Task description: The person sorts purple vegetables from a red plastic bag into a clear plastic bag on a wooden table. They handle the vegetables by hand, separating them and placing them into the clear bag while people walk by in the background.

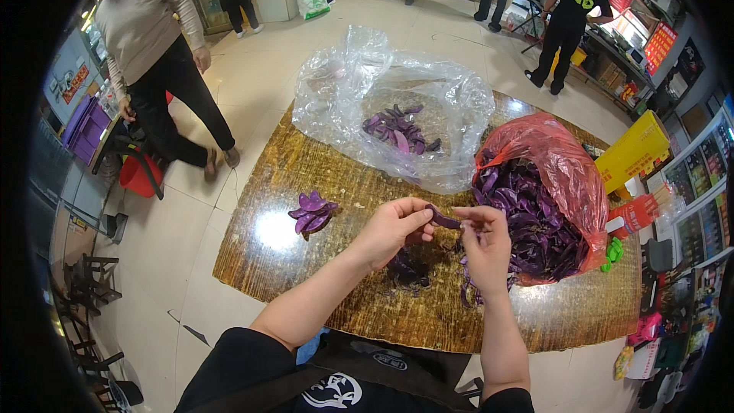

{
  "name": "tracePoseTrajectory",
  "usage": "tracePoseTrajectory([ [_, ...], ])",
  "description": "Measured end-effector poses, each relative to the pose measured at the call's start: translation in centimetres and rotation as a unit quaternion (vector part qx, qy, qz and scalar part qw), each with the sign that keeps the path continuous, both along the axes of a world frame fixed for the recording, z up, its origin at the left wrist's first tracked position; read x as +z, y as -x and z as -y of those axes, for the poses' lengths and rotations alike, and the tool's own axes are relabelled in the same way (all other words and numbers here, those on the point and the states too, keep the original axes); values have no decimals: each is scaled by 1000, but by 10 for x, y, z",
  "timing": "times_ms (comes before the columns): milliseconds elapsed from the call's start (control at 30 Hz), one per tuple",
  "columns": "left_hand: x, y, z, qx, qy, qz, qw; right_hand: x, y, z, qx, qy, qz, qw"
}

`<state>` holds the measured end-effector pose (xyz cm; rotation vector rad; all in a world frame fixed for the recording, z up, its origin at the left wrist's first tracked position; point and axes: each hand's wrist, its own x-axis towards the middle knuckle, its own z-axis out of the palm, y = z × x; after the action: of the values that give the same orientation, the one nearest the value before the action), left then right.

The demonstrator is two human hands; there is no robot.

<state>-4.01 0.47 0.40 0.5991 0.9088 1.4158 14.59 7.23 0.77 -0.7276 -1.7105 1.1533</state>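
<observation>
A purple bean pod (444,218) is stretched between my two hands above the wooden table (275,183). My left hand (405,222) pinches its left end between thumb and fingers; my right hand (485,241) grips the other end. To the right, a red plastic bag (565,155) lies open, full of purple pods (533,218). Beyond my hands, a clear plastic bag (338,86) stands open with some pods (401,129) inside. A small pile of pods (312,211) lies on the left of the table. Dark purple pieces (408,269) and thin strips (467,287) lie below my hands.
A yellow box (633,146), a red bottle (633,215) and a green plastic item (613,252) are by the table's right edge. One person (157,40) is on the floor at left, near a red bucket (140,173). Other people stand farther back, one in black (570,17).
</observation>
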Motion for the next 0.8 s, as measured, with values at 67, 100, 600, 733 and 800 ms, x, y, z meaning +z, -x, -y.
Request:
tracePoseTrajectory([
  [67,-1,1,-1,22,11,-7,1000,6,-5,-6,-60,-11,74,995],
  [100,-1,2,-2,34,15,-9,999,8,-9,-11,-63,-98,125,985],
  [600,38,36,-45,118,-136,-10,984,-7,-24,-23,-94,-319,437,836],
  [733,3,11,-21,75,-5,-78,994,-9,-24,-21,-81,-300,459,832],
  [800,-9,1,-15,58,-1,-135,989,-8,-22,-20,-75,-293,461,834],
])
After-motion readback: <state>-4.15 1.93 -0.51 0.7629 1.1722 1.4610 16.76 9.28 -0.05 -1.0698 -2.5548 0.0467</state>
